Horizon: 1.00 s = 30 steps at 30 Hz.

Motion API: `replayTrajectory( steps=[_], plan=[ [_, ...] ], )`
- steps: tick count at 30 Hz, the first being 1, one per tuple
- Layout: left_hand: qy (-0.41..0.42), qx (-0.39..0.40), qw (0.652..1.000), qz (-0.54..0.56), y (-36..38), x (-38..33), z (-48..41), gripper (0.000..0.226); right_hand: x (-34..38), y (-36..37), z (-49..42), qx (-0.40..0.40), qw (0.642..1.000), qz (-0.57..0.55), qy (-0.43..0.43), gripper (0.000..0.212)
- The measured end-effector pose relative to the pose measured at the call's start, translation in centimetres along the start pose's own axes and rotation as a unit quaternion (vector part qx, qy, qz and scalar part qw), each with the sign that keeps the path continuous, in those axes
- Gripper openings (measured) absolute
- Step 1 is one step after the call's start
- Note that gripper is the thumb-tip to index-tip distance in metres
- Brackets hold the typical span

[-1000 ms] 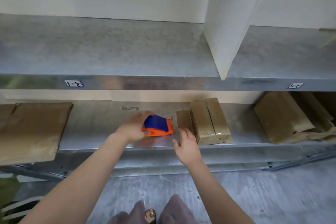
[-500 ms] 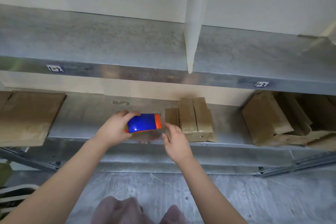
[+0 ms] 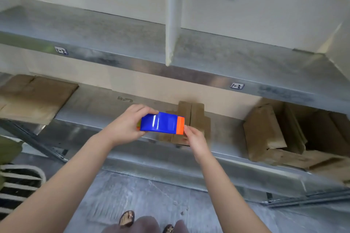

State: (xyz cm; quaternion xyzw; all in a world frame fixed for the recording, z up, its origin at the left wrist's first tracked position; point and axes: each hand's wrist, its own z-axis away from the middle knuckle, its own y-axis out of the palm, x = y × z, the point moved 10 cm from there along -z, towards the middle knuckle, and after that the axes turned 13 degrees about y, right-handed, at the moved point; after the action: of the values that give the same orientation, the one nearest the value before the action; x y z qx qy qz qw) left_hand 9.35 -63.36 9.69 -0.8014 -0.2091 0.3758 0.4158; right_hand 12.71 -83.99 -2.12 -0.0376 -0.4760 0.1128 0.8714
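Note:
A blue and orange tape dispenser (image 3: 161, 123) is held in the air in front of the lower metal shelf (image 3: 227, 138). My left hand (image 3: 126, 126) grips its left end, fingers curled over the top. My right hand (image 3: 195, 138) touches the orange right end with its fingertips; whether it pinches that end I cannot tell. A small cardboard box (image 3: 191, 117) stands on the shelf right behind the dispenser, partly hidden by it and by my right hand.
Flattened cardboard (image 3: 36, 96) lies on the lower shelf at the left, and crumpled cardboard boxes (image 3: 274, 132) fill its right end. The upper shelf (image 3: 94, 34) carries a white upright divider (image 3: 172, 24). My sandalled feet (image 3: 126, 219) stand on the grey floor.
My left hand lifted the tape dispenser off the lower shelf and drew it toward me. My right hand moved from beside the box to the dispenser's orange end.

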Motion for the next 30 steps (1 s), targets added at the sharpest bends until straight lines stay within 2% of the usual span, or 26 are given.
replayTrajectory(
  steps=[3,8,11,18,22,24,26,30],
  plan=[
    [-0.017,-0.008,1.000,0.004,0.3,-0.8,-0.3,0.060,-0.7,-0.8,0.4,0.043,0.996,-0.075,0.029,0.025],
    [-0.031,-0.009,0.999,0.011,1.0,-1.8,-1.0,0.060,-0.5,-3.9,0.3,-0.024,0.998,-0.063,0.012,0.023],
    [-0.033,0.000,0.999,0.017,1.6,-1.4,-1.3,0.059,-0.4,-4.3,0.1,-0.031,0.997,-0.072,0.007,0.020],
    [-0.035,0.009,0.999,0.035,2.7,-0.6,-1.7,0.059,-2.0,-3.4,0.0,0.050,0.981,-0.179,0.062,0.016],
    [-0.032,0.005,0.998,0.049,2.7,-0.5,-2.3,0.059,-2.3,-3.3,-0.1,0.064,0.968,-0.232,0.075,0.016],
    [-0.028,0.014,0.999,0.045,3.0,-0.2,-2.4,0.060,-2.6,-4.1,-0.9,0.012,0.984,-0.166,0.066,0.016],
    [-0.023,0.029,0.999,0.038,3.5,0.2,-2.5,0.062,-2.3,-5.2,-1.3,-0.071,0.995,-0.053,0.038,0.016],
    [-0.020,0.049,0.998,0.035,4.4,0.9,-2.7,0.065,-0.9,-6.5,-0.5,-0.196,0.979,0.059,-0.012,0.013]
  ],
)
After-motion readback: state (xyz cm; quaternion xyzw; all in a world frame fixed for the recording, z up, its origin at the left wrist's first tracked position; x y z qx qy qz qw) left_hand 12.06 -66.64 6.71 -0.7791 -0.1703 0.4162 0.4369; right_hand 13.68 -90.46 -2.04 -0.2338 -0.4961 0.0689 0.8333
